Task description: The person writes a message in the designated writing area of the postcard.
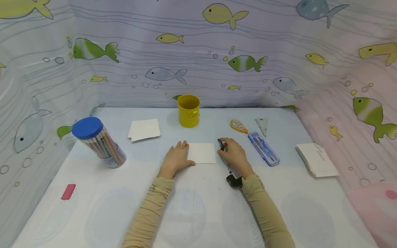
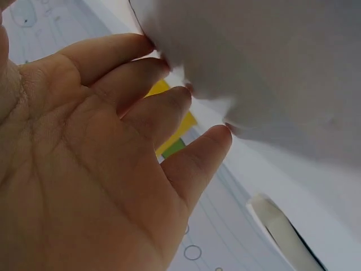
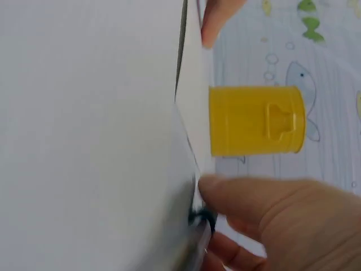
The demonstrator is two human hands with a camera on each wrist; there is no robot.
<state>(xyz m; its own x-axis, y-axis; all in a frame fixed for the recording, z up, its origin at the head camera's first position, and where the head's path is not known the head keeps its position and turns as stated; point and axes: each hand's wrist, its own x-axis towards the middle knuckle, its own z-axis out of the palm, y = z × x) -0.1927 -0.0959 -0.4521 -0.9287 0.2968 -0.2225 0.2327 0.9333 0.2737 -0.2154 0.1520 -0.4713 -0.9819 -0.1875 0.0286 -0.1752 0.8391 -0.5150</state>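
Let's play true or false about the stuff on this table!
1. The left hand rests on the white card. True.
2. The right hand holds a pink eraser. False: it holds a black pen; the pink eraser lies far left, untouched.
3. The yellow cup stands upright behind the card. True.
4. The pencil jar has a red lid. False: the lid is blue.

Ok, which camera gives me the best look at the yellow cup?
The right wrist view: the yellow cup fills the frame's middle, sharp, its handle tab plain, one end cut off by the white card. The head view shows it whole but small, behind the card. The left wrist view shows only yellow slivers between fingers.
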